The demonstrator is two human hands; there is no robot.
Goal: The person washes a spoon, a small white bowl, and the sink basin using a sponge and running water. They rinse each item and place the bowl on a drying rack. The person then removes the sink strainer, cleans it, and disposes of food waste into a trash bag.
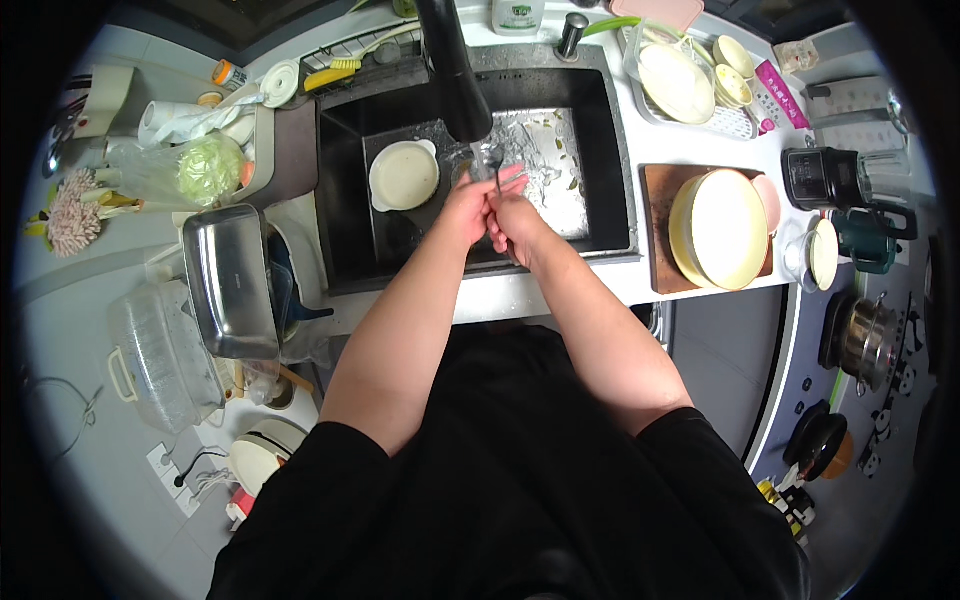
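Note:
My right hand (519,219) is closed around a thin metal utensil, apparently a spoon (496,169), whose upper end sits in the stream from the black faucet (463,105). Beside it and touching it, my left hand (471,207) has its fingers stretched out under the running water, partly hidden by the right hand. Both hands are over the black sink (346,247). To their left in the basin sits a cream bowl with two small handles (403,175). Bits of green scrap (574,182) lie on the wet metal sink floor at right.
Right of the sink, a large cream bowl (729,229) stands on a wooden board (660,262). Behind it a dish rack (731,122) holds bowls. A stainless steel pan (231,281) leans at left. A soap dispenser (573,36) and a caddy with a yellow brush (346,64) line the back.

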